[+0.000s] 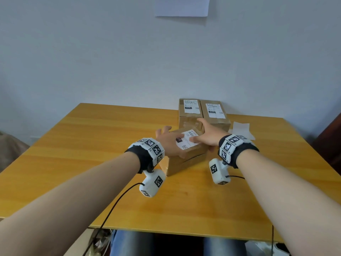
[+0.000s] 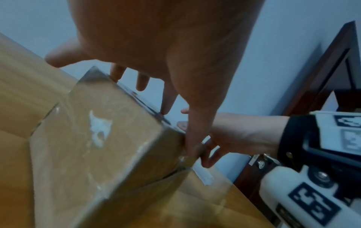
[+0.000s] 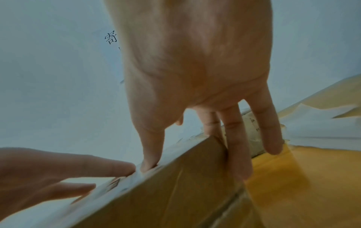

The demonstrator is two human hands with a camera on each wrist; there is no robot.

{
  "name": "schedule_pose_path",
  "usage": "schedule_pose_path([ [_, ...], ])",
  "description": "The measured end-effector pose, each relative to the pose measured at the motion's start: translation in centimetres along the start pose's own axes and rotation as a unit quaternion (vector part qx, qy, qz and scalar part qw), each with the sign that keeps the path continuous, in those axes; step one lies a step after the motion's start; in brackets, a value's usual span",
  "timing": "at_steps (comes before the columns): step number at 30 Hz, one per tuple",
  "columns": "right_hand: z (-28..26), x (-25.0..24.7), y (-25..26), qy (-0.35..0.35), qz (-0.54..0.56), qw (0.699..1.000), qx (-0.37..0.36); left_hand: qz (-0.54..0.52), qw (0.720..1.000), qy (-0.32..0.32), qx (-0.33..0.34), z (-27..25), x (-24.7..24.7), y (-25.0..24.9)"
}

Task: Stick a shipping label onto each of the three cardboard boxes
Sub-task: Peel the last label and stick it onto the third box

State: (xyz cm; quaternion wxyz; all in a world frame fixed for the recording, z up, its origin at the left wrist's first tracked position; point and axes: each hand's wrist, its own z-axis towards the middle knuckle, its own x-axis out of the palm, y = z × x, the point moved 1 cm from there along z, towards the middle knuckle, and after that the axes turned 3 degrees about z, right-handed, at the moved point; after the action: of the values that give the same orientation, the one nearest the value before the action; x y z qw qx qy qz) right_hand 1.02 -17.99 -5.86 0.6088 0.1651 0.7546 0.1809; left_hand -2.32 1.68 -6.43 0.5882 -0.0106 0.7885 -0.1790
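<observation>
The nearest cardboard box (image 1: 186, 159) stands at the middle of the table with a white shipping label (image 1: 186, 140) on its top. My left hand (image 1: 166, 139) lies flat on the label's left part, fingers spread and straight. My right hand (image 1: 208, 133) presses its thumb on the label's right part, while its straight fingers run down the box's right side. The left wrist view shows my left hand's fingertips (image 2: 165, 111) on the box (image 2: 97, 146). Two more boxes (image 1: 188, 121) (image 1: 217, 121) stand side by side at the back, each bearing a label (image 1: 191, 106) (image 1: 215, 110).
Peeled white backing paper (image 1: 240, 129) lies on the yellow wooden table (image 1: 92, 145), right of the back boxes. A white sheet (image 1: 182, 6) hangs on the wall. A dark wooden door frame (image 2: 322, 69) stands at the right.
</observation>
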Motion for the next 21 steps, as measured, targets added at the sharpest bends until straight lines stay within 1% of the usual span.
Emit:
schedule_pose_path([
  [2,-0.3,-0.4,0.4,0.045,-0.020,0.999,-0.012,-0.011,1.000,0.004,-0.010,0.5,-0.2,0.3],
  [3,-0.4,-0.4,0.6,0.057,-0.026,0.998,-0.008,-0.012,1.000,0.006,-0.013,0.8,-0.3,0.5],
  [5,-0.5,-0.4,0.9,0.053,-0.034,0.998,0.019,-0.012,1.000,-0.010,-0.008,1.5,-0.4,1.0],
  [8,-0.3,-0.4,1.3,0.017,-0.076,0.995,0.058,-0.051,0.997,-0.058,-0.003,1.8,-0.5,1.8],
  [10,-0.3,-0.5,1.2,0.003,-0.098,0.993,0.069,-0.087,0.992,-0.091,-0.009,1.7,-0.6,2.5],
  [12,-0.5,-0.5,1.0,0.005,-0.090,0.993,0.073,-0.090,0.984,-0.150,-0.016,1.6,-0.8,3.4],
  [15,-0.7,-0.2,0.7,0.037,-0.075,0.994,0.067,-0.039,0.970,-0.240,-0.012,1.9,-0.8,4.8],
  [18,-1.0,0.2,1.1,0.080,-0.072,0.993,0.055,-0.012,0.953,-0.303,-0.006,2.6,-0.8,5.4],
  [19,-1.1,0.2,1.2,0.092,-0.069,0.992,0.052,-0.009,0.950,-0.313,-0.005,2.8,-0.8,5.4],
  [21,-1.5,0.2,1.6,0.117,-0.064,0.990,0.047,-0.016,0.952,-0.306,-0.009,3.3,-0.7,5.1],
])
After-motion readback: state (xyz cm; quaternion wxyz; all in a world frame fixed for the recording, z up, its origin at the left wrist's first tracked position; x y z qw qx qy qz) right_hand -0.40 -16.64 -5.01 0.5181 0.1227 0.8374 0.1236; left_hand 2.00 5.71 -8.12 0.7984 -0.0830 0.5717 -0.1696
